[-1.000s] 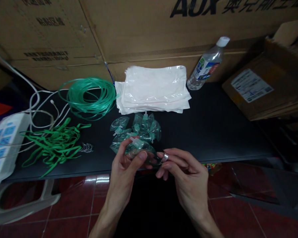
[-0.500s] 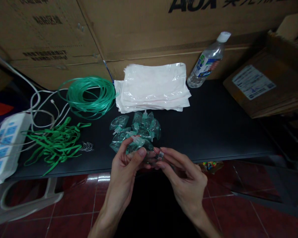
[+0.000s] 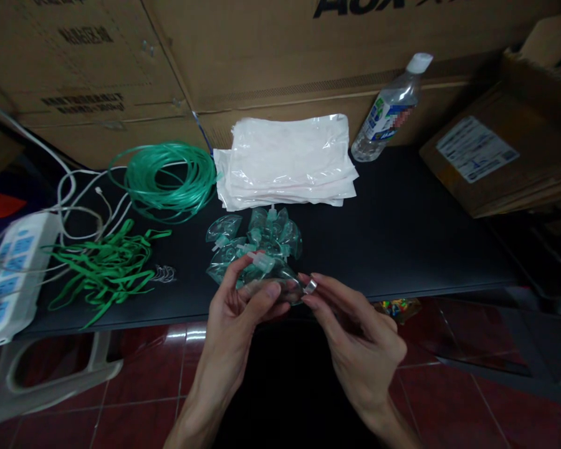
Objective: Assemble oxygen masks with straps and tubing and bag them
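My left hand (image 3: 240, 312) is closed around a clear green oxygen mask (image 3: 284, 273), thumb across its side and the pale connector pointing up and left. At the mask's right end, my right hand (image 3: 359, 337) pinches a small shiny metal nose strip (image 3: 311, 286) between thumb and fingers. The strip is at the mask's edge; I cannot tell whether it is fastened there. Just beyond my left hand, several similar masks (image 3: 222, 229) lie in a pile on the black table (image 3: 393, 231). Several thin metal strips (image 3: 164, 273) lie to the left.
Green elastic straps (image 3: 116, 268) lie at the left beside a white power strip (image 3: 19, 274). Behind them is a coil of green tubing (image 3: 140, 181). White plastic bags (image 3: 290, 153), a water bottle (image 3: 388, 115) and a cardboard box (image 3: 486, 137) stand along the back.
My right hand has moved slightly right with the metal strip, now at the mask's right end. More of the mask shows between my hands. The view has shifted slightly.
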`<state>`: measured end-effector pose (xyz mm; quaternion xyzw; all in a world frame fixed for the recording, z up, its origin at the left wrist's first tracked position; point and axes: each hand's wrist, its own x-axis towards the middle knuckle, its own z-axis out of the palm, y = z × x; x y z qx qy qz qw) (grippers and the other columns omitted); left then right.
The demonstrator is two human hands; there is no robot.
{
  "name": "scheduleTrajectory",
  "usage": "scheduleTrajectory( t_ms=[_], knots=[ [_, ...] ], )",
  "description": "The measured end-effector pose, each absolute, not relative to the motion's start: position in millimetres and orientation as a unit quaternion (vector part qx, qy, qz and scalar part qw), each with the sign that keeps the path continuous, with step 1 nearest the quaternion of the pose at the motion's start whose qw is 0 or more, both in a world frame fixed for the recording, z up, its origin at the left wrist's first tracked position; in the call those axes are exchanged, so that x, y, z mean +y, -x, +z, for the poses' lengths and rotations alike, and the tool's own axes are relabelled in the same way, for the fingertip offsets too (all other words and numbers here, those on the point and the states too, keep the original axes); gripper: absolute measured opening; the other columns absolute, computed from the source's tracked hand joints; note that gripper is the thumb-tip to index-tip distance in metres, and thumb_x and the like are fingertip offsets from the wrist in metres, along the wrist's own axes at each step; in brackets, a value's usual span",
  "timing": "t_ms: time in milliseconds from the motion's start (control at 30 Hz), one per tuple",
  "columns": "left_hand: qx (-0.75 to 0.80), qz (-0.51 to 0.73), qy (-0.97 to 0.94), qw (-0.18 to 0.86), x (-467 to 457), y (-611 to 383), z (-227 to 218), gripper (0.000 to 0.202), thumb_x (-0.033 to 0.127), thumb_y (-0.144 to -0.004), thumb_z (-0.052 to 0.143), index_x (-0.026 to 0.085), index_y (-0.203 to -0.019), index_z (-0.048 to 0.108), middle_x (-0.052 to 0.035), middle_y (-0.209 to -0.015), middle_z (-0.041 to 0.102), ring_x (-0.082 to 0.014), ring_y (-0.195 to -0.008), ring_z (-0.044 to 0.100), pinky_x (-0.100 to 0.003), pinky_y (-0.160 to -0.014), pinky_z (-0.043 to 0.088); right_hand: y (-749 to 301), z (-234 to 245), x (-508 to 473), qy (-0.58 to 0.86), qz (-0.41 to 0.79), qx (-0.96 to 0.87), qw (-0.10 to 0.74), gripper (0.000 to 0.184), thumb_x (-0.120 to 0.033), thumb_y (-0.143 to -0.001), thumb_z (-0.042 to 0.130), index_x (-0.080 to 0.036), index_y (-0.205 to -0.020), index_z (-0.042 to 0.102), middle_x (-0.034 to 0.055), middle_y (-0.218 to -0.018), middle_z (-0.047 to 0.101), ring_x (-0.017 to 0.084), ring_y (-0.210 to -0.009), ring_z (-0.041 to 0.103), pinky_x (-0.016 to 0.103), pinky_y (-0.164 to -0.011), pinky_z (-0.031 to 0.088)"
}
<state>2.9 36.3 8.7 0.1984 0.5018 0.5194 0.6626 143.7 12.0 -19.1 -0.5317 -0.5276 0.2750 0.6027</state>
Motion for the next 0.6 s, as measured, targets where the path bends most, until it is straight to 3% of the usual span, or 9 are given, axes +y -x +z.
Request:
scheduleTrajectory(
  t_ms=[133,300,467,600],
  knots=[
    [0.515,0.536,-0.178,0.645,33.4,-7.4,17.3,0.056,0.018,-0.072,0.09,0.023,-0.121,0.064,0.0017,-0.084,0.082,-0.0165,-0.081,0.081,-0.018,-0.071,0.064,-145.5,-11.4,14.9,0.538,0.319,-0.501,0.598,0.042,-0.006,-0.083,0.083,-0.035,-0.114,0.08,-0.0087,-0.101,0.085,0.01,-0.086,0.081,0.014,-0.084,0.064],
    [0.519,0.533,-0.184,0.643,33.4,-2.6,12.5,0.057,0.022,-0.072,0.092,0.023,-0.124,0.066,0.0028,-0.081,0.08,-0.0156,-0.076,0.081,-0.015,-0.067,0.063,-147.1,-3.7,18.5,0.528,0.382,-0.477,0.59,0.032,-0.006,-0.081,0.083,-0.031,-0.102,0.083,-0.0059,-0.095,0.075,0.006,-0.082,0.072,0.011,-0.074,0.059],
    [0.515,0.525,-0.21,0.644,33.9,2.7,7.3,0.057,0.024,-0.073,0.093,0.02,-0.124,0.067,0.0009,-0.078,0.08,-0.0174,-0.073,0.081,-0.015,-0.06,0.062,-148.1,-6.1,19.8,0.46,0.478,-0.461,0.59,0.033,-0.008,-0.085,0.081,-0.033,-0.106,0.08,-0.0032,-0.115,0.076,0.013,-0.111,0.071,0.022,-0.097,0.058],
    [0.512,0.533,-0.2,0.643,33.3,0.7,9.6,0.054,0.022,-0.074,0.092,0.019,-0.121,0.068,0.0005,-0.077,0.081,-0.0156,-0.067,0.08,-0.014,-0.057,0.061,-151.9,-6.1,19.6,0.468,0.445,-0.501,0.576,0.037,-0.008,-0.085,0.082,-0.034,-0.112,0.08,-0.0043,-0.108,0.079,0.012,-0.103,0.073,0.021,-0.093,0.058]
  ],
)
